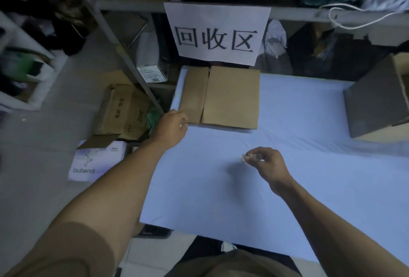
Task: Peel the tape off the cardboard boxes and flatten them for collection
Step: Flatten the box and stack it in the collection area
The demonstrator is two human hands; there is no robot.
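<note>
Dim rm, grey floor (44, 144), metal shelving (124, 59)

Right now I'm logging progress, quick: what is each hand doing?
Left hand: fingers curled at the flattened cardboard box corner; grip cannot be told.
Right hand: closed, pinching a small wad of tape.

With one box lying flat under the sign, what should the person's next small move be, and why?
Probably drop the tape wad pinched in the right hand, then reach for the standing box at the table's right edge. The flattened box already lies under the sign, the left hand at its corner.
</note>
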